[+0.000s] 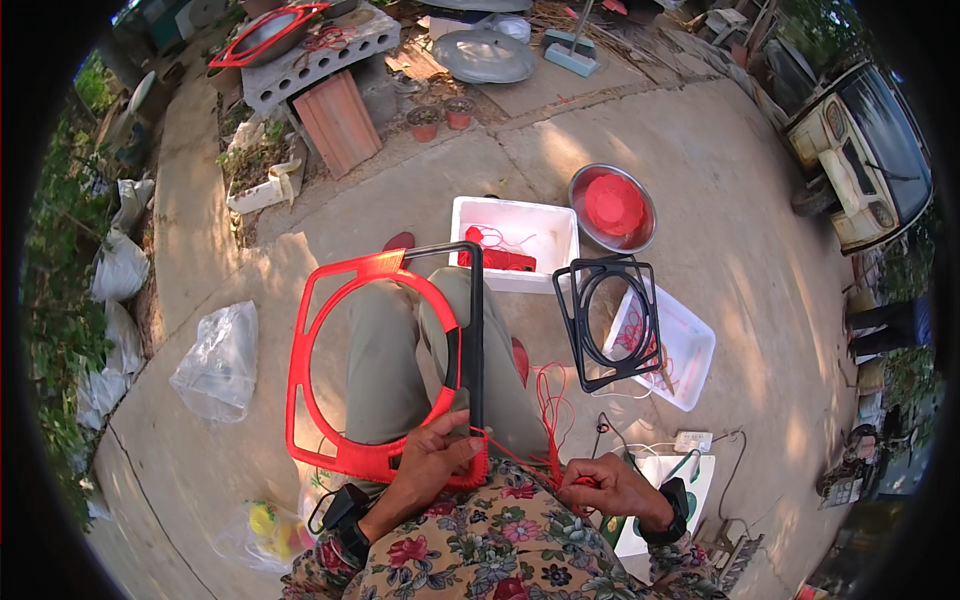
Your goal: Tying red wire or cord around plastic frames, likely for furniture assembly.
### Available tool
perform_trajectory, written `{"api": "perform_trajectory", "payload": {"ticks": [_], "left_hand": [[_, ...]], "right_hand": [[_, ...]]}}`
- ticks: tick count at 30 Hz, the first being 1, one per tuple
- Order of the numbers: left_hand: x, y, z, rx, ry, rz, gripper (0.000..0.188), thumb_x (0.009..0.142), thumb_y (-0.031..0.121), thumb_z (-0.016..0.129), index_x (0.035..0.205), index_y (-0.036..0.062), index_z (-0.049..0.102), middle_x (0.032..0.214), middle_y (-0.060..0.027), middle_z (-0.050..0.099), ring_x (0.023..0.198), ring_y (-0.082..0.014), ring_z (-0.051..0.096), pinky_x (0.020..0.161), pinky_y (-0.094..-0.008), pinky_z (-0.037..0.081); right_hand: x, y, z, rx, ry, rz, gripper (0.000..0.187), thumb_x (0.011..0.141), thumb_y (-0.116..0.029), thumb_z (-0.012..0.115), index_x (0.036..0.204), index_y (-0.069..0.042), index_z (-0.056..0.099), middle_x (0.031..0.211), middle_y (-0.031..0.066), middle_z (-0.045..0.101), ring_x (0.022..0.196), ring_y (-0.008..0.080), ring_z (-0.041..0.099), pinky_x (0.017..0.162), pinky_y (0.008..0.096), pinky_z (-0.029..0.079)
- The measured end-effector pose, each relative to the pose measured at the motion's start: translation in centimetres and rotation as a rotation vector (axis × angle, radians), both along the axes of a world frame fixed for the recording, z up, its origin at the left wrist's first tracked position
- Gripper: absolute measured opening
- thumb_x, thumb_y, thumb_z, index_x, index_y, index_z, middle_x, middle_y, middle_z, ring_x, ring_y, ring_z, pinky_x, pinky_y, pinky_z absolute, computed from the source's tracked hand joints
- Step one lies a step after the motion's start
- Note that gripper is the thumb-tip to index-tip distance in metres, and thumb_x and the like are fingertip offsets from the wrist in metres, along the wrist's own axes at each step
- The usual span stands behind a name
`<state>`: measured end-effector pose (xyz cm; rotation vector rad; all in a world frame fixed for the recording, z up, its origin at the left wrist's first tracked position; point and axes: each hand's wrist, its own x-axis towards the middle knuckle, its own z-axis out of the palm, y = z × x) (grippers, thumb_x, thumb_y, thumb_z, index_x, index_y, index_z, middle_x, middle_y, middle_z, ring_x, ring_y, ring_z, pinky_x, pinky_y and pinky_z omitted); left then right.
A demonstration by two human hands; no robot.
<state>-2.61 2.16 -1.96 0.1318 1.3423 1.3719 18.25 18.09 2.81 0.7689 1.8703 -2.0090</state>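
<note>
A square frame with a round inner ring (299,390) rests across my lap. Red cord wraps most of it, while its right bar (476,340) and part of the top edge show bare black. At the lower right corner my left hand (430,465) is closed on the frame, thumb and fingers at the wrapped edge. Loops of loose red cord (553,420) hang beside my right thigh. My right hand (603,484), to the right of the frame, is closed on that cord, and a strand runs from it toward the frame's corner.
Ahead stands a white foam box (515,284) with red cord inside, beside a metal basin (645,233) holding something red. Bare black frames (655,325) lean over a white tray (697,345). A clear plastic bag (218,365) lies left. A vehicle (860,160) is at far right.
</note>
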Motion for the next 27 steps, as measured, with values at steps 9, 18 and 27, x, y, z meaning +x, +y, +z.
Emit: {"api": "perform_trajectory", "payload": {"ticks": [9,18,27], "left_hand": [[-0.3,-0.5,-1.3,-0.152,-0.126,0.019,0.014,0.089,0.011,0.057,0.088,-0.0009,0.064,0.066,0.0001,0.057,0.055,-0.0085,0.052,0.052,-0.0224,0.042],[0.3,0.0,-1.4,-0.153,-0.142,0.018,0.012,0.087,0.011,0.059,0.083,0.0004,0.064,0.06,0.0008,0.055,0.052,-0.0058,0.049,0.048,-0.0204,0.037],[0.8,-0.8,-1.2,-0.006,0.068,0.029,0.014,0.089,0.01,0.058,0.096,-0.0015,0.06,0.067,0.0015,0.056,0.055,-0.0043,0.05,0.05,-0.021,0.04]], "right_hand": [[2.3,0.7,-4.3,-0.052,-0.056,-0.368,0.017,0.086,-0.011,0.062,0.071,-0.004,0.058,0.059,-0.0058,0.05,0.052,0.0006,0.039,0.047,0.0195,0.029],[3.7,-0.2,-7.7,-0.351,-0.083,-0.498,0.022,0.086,-0.013,0.06,0.066,-0.008,0.053,0.059,-0.0055,0.048,0.05,0.0011,0.04,0.045,0.0183,0.029],[-1.0,4.8,-8.1,0.381,-0.024,-0.267,0.027,0.093,-0.025,0.054,0.081,-0.002,0.061,0.059,-0.0045,0.047,0.051,0.0045,0.041,0.047,0.0216,0.033]]}}
